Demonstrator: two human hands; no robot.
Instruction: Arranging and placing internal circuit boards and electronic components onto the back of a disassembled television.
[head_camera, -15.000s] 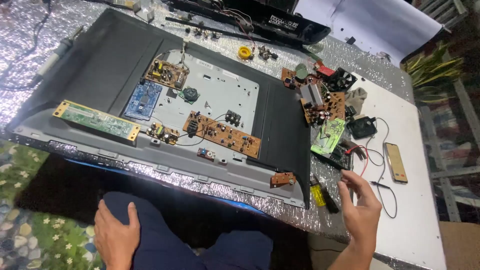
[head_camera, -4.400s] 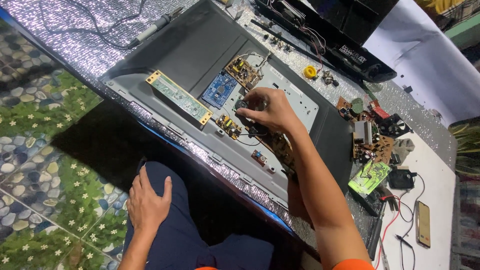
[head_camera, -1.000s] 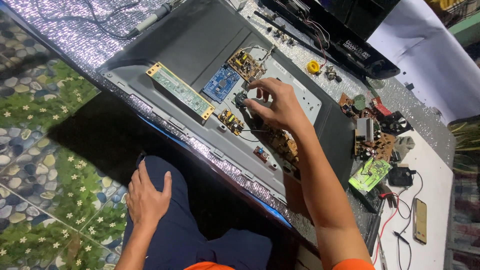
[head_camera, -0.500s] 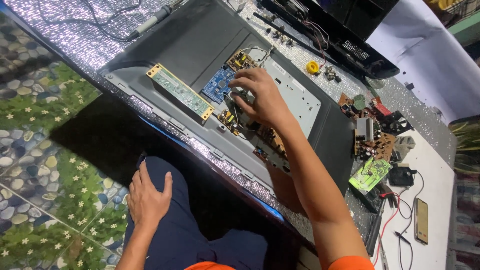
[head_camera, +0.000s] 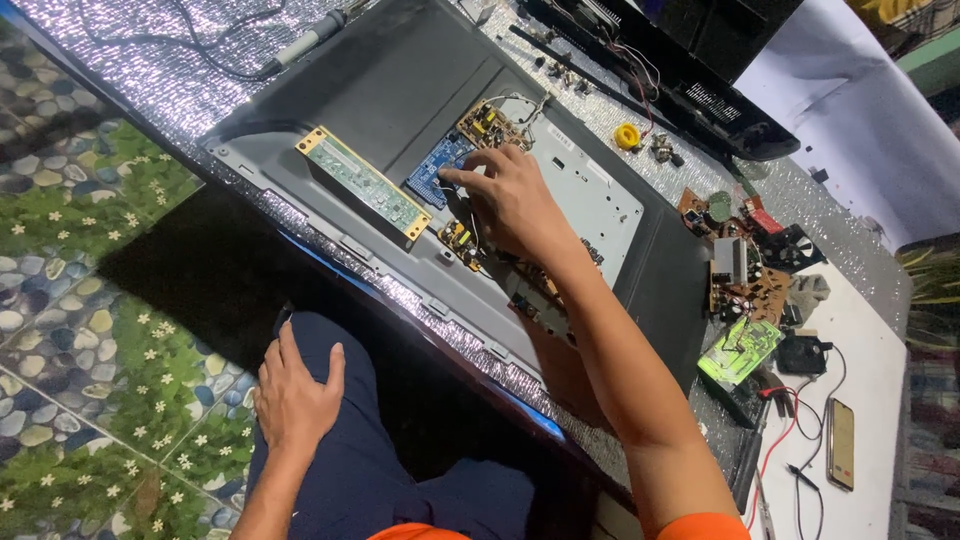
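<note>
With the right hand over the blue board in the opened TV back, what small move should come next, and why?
Probably press the fingers down onto the blue circuit board: the right hand reaches it with fingertips at its edge and grips nothing, while the left hand rests on the thigh.

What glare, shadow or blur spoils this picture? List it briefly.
Head view: the silver foil sheet sparkles with speckled glare; a deep shadow falls under the panel's near edge; the white tabletop is bright, nearly washed out; the right hand on the blue circuit board is sharp, and so is the left hand.
</note>
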